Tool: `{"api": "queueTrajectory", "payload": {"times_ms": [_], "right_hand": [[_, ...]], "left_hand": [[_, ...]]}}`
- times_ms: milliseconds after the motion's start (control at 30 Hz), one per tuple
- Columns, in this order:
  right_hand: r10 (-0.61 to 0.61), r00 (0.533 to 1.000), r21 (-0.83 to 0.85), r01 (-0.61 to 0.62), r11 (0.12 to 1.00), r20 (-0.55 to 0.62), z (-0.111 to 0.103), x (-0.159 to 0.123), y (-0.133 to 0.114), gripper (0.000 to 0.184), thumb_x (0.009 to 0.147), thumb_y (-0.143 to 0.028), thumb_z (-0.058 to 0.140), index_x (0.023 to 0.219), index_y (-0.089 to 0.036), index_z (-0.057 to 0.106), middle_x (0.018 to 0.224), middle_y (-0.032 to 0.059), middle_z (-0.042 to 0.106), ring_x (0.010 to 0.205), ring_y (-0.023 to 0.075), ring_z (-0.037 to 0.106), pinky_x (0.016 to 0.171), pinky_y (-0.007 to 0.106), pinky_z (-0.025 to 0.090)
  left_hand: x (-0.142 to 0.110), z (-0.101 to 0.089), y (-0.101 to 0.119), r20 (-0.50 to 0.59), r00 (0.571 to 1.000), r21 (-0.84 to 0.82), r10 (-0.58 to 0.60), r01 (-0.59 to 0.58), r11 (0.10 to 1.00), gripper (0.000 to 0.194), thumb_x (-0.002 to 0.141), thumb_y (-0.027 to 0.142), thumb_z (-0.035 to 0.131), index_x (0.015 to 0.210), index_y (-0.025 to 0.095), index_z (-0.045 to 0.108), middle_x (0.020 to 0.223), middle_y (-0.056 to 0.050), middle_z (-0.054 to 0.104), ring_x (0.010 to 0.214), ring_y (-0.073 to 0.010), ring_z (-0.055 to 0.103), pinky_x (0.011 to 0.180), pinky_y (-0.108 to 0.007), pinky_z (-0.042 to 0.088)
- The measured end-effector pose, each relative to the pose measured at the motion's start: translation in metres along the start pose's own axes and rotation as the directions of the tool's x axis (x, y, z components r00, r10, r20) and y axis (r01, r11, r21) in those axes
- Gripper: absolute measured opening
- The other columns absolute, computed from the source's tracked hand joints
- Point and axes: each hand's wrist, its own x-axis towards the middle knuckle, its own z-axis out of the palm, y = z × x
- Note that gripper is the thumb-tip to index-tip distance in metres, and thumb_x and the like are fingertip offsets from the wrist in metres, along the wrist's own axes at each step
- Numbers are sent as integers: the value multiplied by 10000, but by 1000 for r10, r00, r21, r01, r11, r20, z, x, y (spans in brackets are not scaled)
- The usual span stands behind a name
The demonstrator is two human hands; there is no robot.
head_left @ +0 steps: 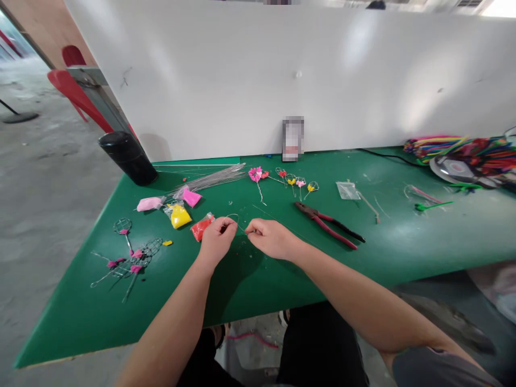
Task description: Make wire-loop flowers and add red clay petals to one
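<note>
Between my hands a thin metal wire (237,219) curves in a small loop above the green table. My left hand (219,236) pinches one part of the wire, right beside a red clay packet (200,228). With thumb and fingers pressed together, my right hand (268,236) grips the wire's other part. Beyond the hands lie small wire pieces with clay petals, among them a pink flower (255,173) on a twisted stem. Pliers (328,224) with red and black handles rest to the right of my right hand.
Pink and yellow clay packets (179,215) and a bundle of straight wires (213,180) lie at left. Wire frames with pink clay (135,258) sit near the left edge. A black cylinder (127,157) stands behind. Colourful pipe cleaners (479,156) are piled far right, before a white partition (226,80).
</note>
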Motion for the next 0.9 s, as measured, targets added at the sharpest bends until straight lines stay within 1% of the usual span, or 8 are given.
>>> {"api": "queueTrajectory", "payload": {"times_ms": [100, 333, 533, 633, 700, 767, 833, 900], "right_hand": [[-40, 999, -81, 38, 996, -20, -3, -5, -3, 96, 723, -164, 407, 648, -197, 456, 592, -30, 511, 541, 94, 423, 469, 212, 251], [11, 1000, 64, -10, 998, -18, -2, -10, -7, 126, 729, -181, 415, 604, -188, 430, 542, -40, 461, 518, 84, 410, 473, 198, 283], [-113, 992, -135, 104, 985, -62, -12, -5, -14, 117, 710, -143, 418, 603, -185, 441, 572, -29, 477, 532, 83, 390, 471, 215, 243], [-157, 986, -186, 144, 972, -58, -18, -2, -19, 130, 715, -134, 420, 598, -183, 449, 572, -26, 486, 520, 80, 383, 466, 221, 242], [-132, 991, -99, 128, 987, -35, -22, -3, -20, 101, 714, -143, 436, 637, -187, 486, 564, -29, 496, 506, 79, 410, 456, 212, 267], [-70, 997, 118, 66, 991, 27, -25, -7, -18, 92, 718, -158, 440, 730, -189, 526, 573, -30, 521, 487, 82, 467, 444, 205, 318], [-68, 989, 410, 7, 912, 135, -27, -13, -15, 142, 729, -164, 421, 808, -181, 538, 635, -7, 578, 529, 107, 556, 465, 223, 401], [-201, 965, 642, 48, 765, 167, -26, -19, -11, 175, 745, -167, 406, 848, -173, 547, 763, 38, 633, 683, 147, 625, 566, 281, 481]], "left_hand": [[-1, -1, -1, -10, 1000, 33, 18, -18, 999, 108, 669, 226, 504, 586, 170, 544, 546, 37, 514, 533, -93, 456, 516, -213, 362], [-1, -1, -1, 70, 992, 175, 107, -118, 977, 138, 676, 205, 476, 549, 169, 518, 570, 13, 547, 578, -110, 489, 561, -231, 375], [-1, -3, -2, 136, 985, 175, 110, -133, 976, 150, 673, 204, 460, 527, 170, 469, 542, 28, 492, 537, -91, 431, 526, -218, 342], [1, -4, -3, 118, 989, 138, 86, -102, 985, 171, 673, 212, 457, 508, 172, 437, 518, 38, 456, 517, -83, 402, 511, -213, 328], [2, -4, -4, 81, 995, 136, 57, -68, 988, 179, 666, 210, 459, 495, 173, 426, 500, 44, 440, 508, -81, 392, 505, -212, 321], [4, -4, -5, 38, 999, 130, 25, -29, 991, 175, 656, 202, 462, 486, 173, 431, 486, 48, 432, 502, -79, 390, 501, -211, 317], [4, -4, -6, 16, 1000, 84, -5, 4, 996, 155, 647, 198, 470, 495, 171, 461, 492, 48, 449, 504, -79, 400, 499, -209, 321], [3, -4, -5, 33, 999, -12, -28, 29, 1000, 120, 637, 203, 489, 523, 169, 504, 519, 42, 484, 512, -80, 415, 495, -208, 330]]}}
